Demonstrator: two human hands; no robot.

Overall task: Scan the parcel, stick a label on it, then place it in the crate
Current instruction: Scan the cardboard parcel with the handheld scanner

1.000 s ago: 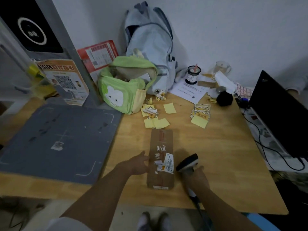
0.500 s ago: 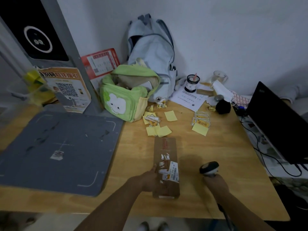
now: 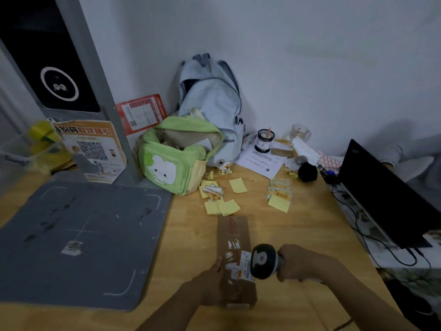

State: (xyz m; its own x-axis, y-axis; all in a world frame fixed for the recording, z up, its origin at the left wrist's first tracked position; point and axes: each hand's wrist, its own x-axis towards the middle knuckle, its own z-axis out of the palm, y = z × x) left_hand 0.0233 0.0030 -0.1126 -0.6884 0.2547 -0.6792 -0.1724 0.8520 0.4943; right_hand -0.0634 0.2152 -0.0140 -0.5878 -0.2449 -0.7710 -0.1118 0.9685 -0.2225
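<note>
A long brown cardboard parcel point(image 3: 235, 237) lies flat on the wooden table point(image 3: 298, 235), with a white shipping label near its close end. My left hand point(image 3: 210, 285) rests against the parcel's left side and holds it in place. My right hand point(image 3: 303, 262) grips a handheld barcode scanner point(image 3: 262, 261), whose round head hangs over the parcel's label and hides part of it. Yellow stickers point(image 3: 279, 197) lie in loose piles farther back on the table. No crate is in view.
A grey mat point(image 3: 78, 235) covers the left of the table. A green bag point(image 3: 176, 158) and a pale blue backpack point(image 3: 212, 101) stand at the back. A black monitor point(image 3: 391, 199) with cables borders the right edge. A cup, papers and a black ball sit at the back right.
My right hand has lifted the scanner and swung it left over the parcel's label. My left hand stays on the parcel's left side. The view has tilted up.
</note>
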